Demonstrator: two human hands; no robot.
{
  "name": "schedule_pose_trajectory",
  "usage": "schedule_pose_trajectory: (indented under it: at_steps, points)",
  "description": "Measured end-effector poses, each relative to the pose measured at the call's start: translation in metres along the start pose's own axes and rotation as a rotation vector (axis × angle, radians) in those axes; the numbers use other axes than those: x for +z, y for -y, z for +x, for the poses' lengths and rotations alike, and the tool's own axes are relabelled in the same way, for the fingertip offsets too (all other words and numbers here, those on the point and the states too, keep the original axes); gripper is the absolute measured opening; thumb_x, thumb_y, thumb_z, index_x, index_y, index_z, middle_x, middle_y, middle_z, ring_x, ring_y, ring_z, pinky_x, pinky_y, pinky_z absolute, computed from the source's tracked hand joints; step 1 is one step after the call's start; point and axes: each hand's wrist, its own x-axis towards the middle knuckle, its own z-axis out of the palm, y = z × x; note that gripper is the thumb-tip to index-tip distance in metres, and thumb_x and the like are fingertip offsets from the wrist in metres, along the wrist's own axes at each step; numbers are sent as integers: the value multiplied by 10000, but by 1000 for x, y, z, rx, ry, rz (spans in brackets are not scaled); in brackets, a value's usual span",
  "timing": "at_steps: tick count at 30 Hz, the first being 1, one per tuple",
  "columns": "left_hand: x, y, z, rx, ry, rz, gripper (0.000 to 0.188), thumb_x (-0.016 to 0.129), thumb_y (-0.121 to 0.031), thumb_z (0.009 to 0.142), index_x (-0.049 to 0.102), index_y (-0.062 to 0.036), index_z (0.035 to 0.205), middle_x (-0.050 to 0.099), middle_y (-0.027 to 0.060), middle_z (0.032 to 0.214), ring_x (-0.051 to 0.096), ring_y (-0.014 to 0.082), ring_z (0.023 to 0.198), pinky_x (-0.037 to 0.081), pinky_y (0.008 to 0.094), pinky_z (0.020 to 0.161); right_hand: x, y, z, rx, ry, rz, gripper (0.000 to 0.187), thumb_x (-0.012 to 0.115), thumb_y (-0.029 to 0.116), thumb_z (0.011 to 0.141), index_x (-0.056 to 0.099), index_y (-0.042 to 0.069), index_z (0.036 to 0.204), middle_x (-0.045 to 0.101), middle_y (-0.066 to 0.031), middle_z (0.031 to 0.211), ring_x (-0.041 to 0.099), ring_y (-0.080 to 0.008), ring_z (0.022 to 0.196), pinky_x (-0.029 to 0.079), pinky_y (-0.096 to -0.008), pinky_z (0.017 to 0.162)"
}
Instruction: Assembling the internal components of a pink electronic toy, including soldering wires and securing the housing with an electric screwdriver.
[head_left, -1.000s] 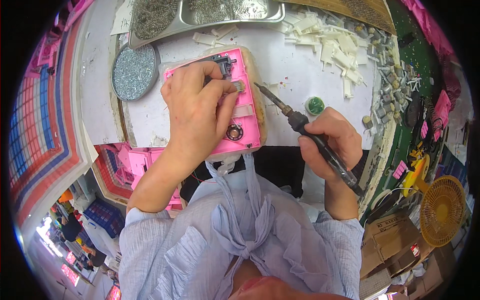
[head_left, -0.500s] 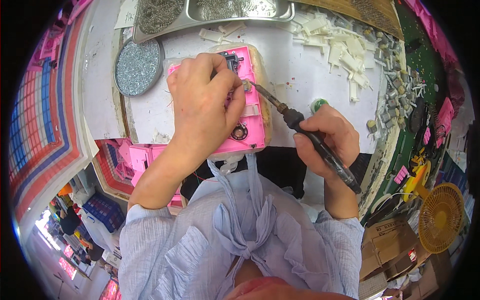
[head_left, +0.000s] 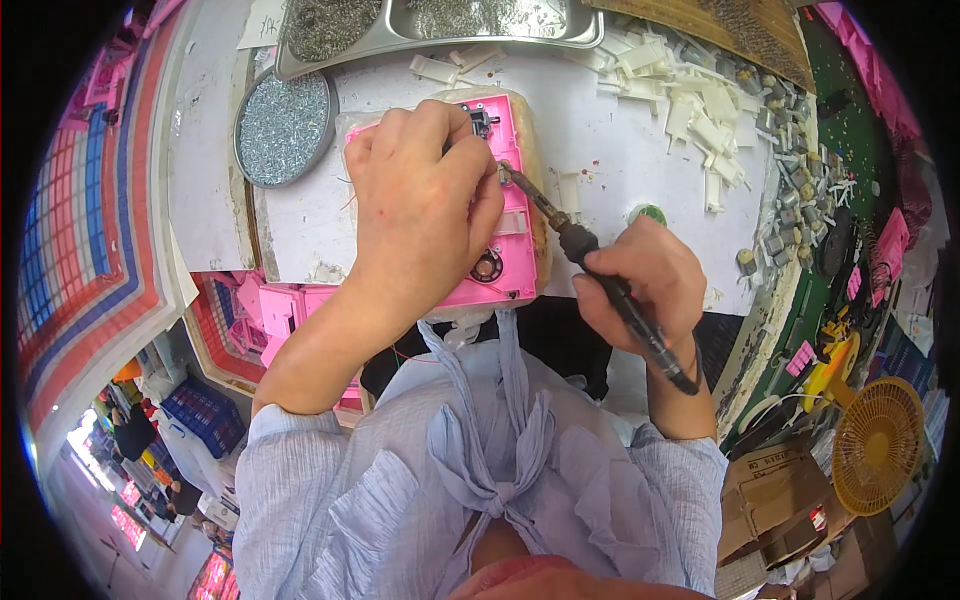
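Observation:
A pink plastic casing with small parts and a round black speaker lies on a padded block in front of me. My left hand rests over its left side, thumb and forefinger bent together at the parts inside; whatever they pinch is hidden. My right hand grips a soldering iron by its black handle. The iron's tip touches or nearly touches a small metal part in the casing, just beside my left fingertips.
A round dish of screws stands at the left, and a metal tray of small metal parts at the back. White plastic pieces and small motors are heaped at the right. A yellow fan stands lower right.
My right hand and the soldering iron have shifted slightly left and the handle end has dropped a little. My left hand stays at the casing. The whole view has shifted slightly.

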Motion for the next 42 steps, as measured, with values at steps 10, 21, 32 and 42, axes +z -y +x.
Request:
schedule_pose_trajectory:
  at_steps: [10, 21, 32, 42]
  points:
    - [-4, -4, 3, -22, 28, 45, 139, 766, -116, 748, 651, -96, 822, 569, 42, 989, 554, 256, 946, 352, 419, 861, -12, 5, -1, -121, 9, -126, 395, 839, -33, 624, 679, 63, 973, 509, -24, 642, 511, -211, 542, 401, -315, 476]
    - [-3, -4, 2, -8, 25, 80, 138, 769, -145, 763, 662, -107, 841, 570, 37, 998, 552, 250, 953, 341, 416, 879, -20, 7, -1, -104, -44, -75, 379, 825, -57, 657, 672, 31, 992, 552, -50, 651, 525, -226, 547, 418, -316, 498]
    - [-46, 60, -49, -296, 81, -4, 299, 769, -203, 871, 645, -38, 1088, 658, 158, 988, 655, 344, 905, 527, 440, 780, -26, 4, 3, -88, -77, -59, 307, 797, -54, 711, 666, -1, 983, 573, -67, 631, 532, -231, 557, 412, -310, 521]
    - [-61, 62, -39, -116, 32, 111, 137, 715, -190, 907, 681, -57, 922, 664, 117, 840, 664, 347, 775, 525, 454, 699, -8, 12, 26, -127, -68, -23, 295, 811, -28, 738, 661, -5, 991, 584, -69, 657, 525, -218, 564, 410, -310, 522]
